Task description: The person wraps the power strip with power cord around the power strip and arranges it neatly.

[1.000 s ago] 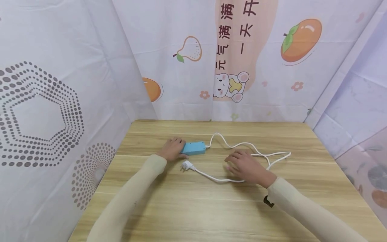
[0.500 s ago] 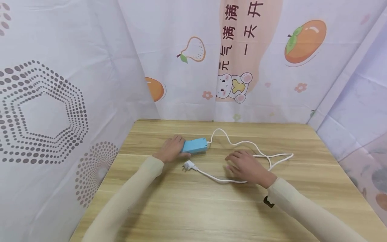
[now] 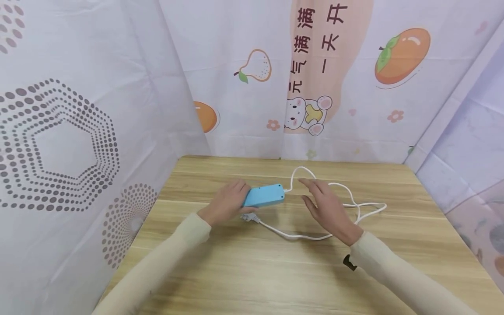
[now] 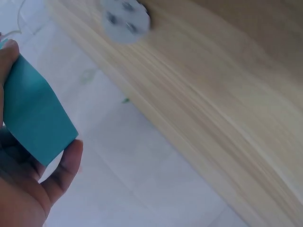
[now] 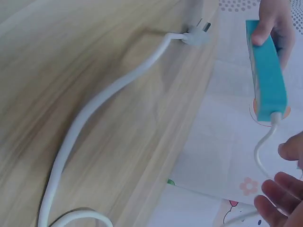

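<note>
A blue power strip (image 3: 267, 195) is held at its left end by my left hand (image 3: 226, 203), thumb on the near side. In the right wrist view the strip (image 5: 270, 78) is up off the table, its corded end toward my right hand (image 5: 286, 194). My right hand (image 3: 330, 211) hovers right of the strip with fingers loosely extended, gripping nothing, close over the white cord (image 3: 301, 236). The cord's white plug (image 3: 250, 217) lies on the table just below the strip; its prongs show on the plug (image 4: 125, 21) in the left wrist view.
The wooden table (image 3: 252, 271) carries the cord's loops, which spread to the right. Behind it hangs a printed fabric curtain (image 3: 236, 105). More fabric walls stand at the left (image 3: 78, 245) and right.
My left hand has lifted the power strip and brought it to the right. My right hand has risen from the table with its fingers straighter. The plug stays nearly in place.
</note>
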The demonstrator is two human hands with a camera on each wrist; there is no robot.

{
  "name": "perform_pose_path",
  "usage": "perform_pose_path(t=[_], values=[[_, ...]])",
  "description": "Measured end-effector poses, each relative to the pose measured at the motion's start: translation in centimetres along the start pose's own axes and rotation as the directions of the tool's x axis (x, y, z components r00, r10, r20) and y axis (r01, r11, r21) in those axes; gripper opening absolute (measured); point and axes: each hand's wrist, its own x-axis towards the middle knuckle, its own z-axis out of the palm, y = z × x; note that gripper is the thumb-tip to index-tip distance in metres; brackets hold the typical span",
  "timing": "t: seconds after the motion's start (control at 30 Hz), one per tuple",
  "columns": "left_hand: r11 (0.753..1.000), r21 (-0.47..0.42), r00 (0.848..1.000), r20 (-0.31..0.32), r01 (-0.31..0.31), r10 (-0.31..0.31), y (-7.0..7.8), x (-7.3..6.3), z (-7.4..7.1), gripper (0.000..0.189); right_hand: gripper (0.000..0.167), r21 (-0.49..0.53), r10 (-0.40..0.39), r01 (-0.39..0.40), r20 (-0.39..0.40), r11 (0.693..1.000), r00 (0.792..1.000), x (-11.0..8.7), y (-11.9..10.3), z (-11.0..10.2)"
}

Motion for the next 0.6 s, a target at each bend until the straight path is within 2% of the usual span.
perform_pose_path(t=[0.1, 0.17, 0.3, 0.47, 0.6], values=[[0.995, -0.096, 0.999, 0.011, -0.039, 0.040, 0.6, -0.4, 0.0, 0.063, 0.056, 0.012, 0.000, 0.000, 0.004, 1.000, 1.000, 0.0, 0.1, 0.0], [0.981, -0.185, 0.997, 0.036, -0.061, 0.069, 1.0, -0.6, 0.0, 0.063, 0.056, 0.029, -0.011, 0.011, 0.018, 1.000, 1.000, -0.1, 0.1, 0.1], [0.946, -0.322, 0.990, 0.108, -0.049, 0.089, 1.9, -0.9, 0.1, 0.066, 0.057, 0.058, -0.044, 0.042, 0.041, 0.997, 0.998, -0.4, 0.0, 0.2], [0.920, -0.392, 0.985, 0.162, 0.009, 0.060, 2.6, -1.1, 0.4, 0.071, 0.054, 0.081, -0.089, 0.085, 0.041, 0.993, 0.995, -0.5, 0.0, 0.3], [0.904, -0.428, 0.983, 0.170, 0.010, 0.069, 2.9, -1.3, 1.0, 0.072, 0.049, 0.074, -0.094, 0.089, 0.066, 0.993, 0.993, -0.8, 0.1, 0.2]])
